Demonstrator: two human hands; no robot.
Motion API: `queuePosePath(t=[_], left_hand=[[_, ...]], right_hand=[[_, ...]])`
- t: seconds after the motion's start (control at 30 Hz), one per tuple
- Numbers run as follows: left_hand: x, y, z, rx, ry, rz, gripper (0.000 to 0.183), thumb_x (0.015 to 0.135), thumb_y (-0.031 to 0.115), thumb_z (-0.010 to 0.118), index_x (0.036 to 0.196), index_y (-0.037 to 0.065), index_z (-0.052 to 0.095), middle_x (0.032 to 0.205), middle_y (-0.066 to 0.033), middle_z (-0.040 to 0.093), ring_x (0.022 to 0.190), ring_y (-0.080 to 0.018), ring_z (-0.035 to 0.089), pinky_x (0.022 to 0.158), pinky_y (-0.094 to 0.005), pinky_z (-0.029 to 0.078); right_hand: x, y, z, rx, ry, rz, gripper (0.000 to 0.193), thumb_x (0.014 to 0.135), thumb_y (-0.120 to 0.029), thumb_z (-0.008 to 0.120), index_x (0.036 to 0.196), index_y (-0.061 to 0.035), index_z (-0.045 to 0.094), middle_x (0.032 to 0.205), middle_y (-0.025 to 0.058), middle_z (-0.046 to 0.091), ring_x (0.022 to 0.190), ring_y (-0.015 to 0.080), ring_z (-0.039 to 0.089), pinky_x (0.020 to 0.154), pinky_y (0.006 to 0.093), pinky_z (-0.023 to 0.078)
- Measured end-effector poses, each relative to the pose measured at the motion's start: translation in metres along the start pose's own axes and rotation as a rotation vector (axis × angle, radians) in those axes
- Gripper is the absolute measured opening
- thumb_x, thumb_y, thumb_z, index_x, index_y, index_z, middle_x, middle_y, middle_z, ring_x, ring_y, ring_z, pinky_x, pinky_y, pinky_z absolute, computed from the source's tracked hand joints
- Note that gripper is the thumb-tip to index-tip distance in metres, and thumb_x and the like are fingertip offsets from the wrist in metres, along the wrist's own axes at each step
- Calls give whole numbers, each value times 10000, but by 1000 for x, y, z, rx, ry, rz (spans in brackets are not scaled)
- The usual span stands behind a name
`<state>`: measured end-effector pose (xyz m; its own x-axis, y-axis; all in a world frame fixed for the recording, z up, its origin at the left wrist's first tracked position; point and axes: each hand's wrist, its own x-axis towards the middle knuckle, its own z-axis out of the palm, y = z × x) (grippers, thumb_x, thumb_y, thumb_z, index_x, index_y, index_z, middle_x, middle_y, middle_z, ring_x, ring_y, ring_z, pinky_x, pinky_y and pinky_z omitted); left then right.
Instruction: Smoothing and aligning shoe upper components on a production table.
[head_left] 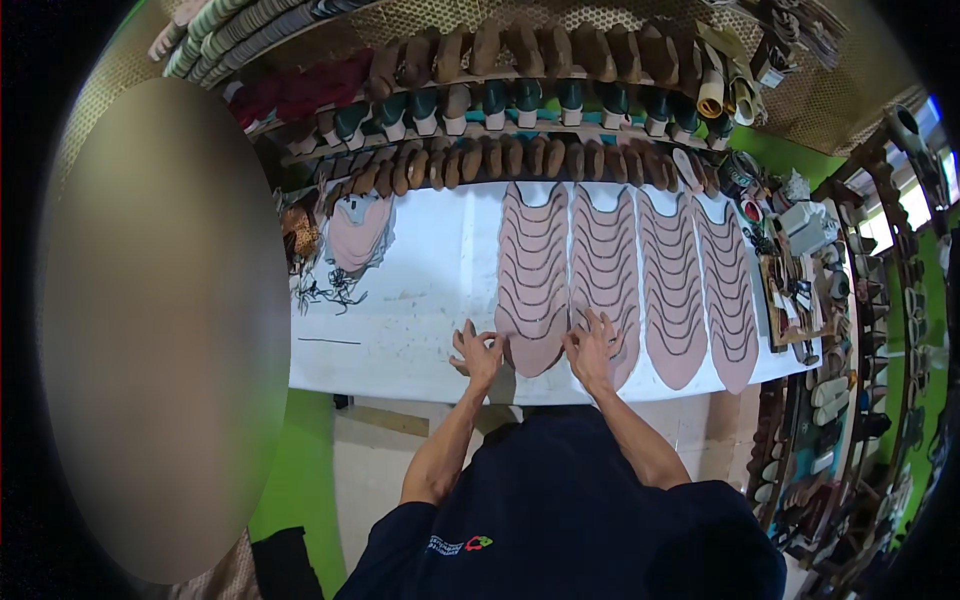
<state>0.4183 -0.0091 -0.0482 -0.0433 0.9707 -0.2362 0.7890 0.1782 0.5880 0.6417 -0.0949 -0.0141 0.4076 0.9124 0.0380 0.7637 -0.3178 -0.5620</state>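
Note:
Four columns of overlapping pink U-shaped pieces with dark edges, looking like shoe uppers, lie on the white table. Nearest to me in the leftmost column is a pink shoe upper piece [537, 350]. My left hand [478, 355] pinches its left edge, thumb and forefinger together, other fingers raised. At its right edge, my right hand [592, 350] is closed in a similar pinch, partly covering the second column [605, 270]. The third column [672, 290] and fourth column [728, 300] lie farther right, untouched by either hand.
A pile of pink and grey pieces [358, 230] lies on the white table [400, 345] at left, beside dark scraps [335, 290]. Shelves of shoe lasts [520, 160] line the back. A tool box [795, 300] stands at the right end. A large blurred shape [165, 330] hides the far left.

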Motion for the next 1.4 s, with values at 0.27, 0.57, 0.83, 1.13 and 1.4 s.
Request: queuePosePath(t=[0.27, 0.57, 0.83, 1.13, 1.4], left_hand=[[0, 3, -4, 23, 16, -15, 411, 889, 513, 746, 1003, 129, 840, 1697, -134, 337, 1581, -439, 151, 1095, -836, 110], [2, 8, -2, 94, 25, -19, 314, 884, 434, 754, 946, 139, 839, 1674, -134, 377, 1570, -442, 178, 1079, -855, 106], [-6, 0, -8, 224, 270, 349, 393, 937, 374, 728, 1314, 263, 723, 1730, -130, 258, 1580, -438, 141, 1087, -840, 92], [-14, -2, -5, 530, 38, 498, 530, 1053, 441, 569, 1550, 263, 524, 1784, -80, 157, 1621, -403, 65, 1115, -827, 44], [-25, -5, 3, 494, -175, 487, 756, 1074, 606, 401, 1701, 209, 255, 1778, -12, 205, 1639, -395, 59, 1141, -834, -47]], right_hand=[[10, 4, 6, -32, -20, -16, 201, 898, -289, 754, 937, -104, 822, 1571, 132, 493, 1525, 439, 298, 1170, 758, 113], [14, 3, 7, -11, 8, -31, 188, 877, -251, 750, 870, -73, 809, 1542, 119, 523, 1504, 427, 329, 1162, 760, 121], [8, -5, 5, -117, 83, -152, 332, 847, -335, 809, 1108, -134, 775, 1524, 94, 528, 1496, 382, 354, 1188, 726, 142], [-1, -9, 12, -225, -85, -297, 451, 874, -406, 787, 1241, -148, 751, 1507, 70, 559, 1484, 340, 373, 1193, 730, 154], [0, -3, 9, -259, -167, -333, 579, 902, -466, 759, 1391, -167, 680, 1599, 58, 498, 1526, 358, 333, 1211, 732, 116]])
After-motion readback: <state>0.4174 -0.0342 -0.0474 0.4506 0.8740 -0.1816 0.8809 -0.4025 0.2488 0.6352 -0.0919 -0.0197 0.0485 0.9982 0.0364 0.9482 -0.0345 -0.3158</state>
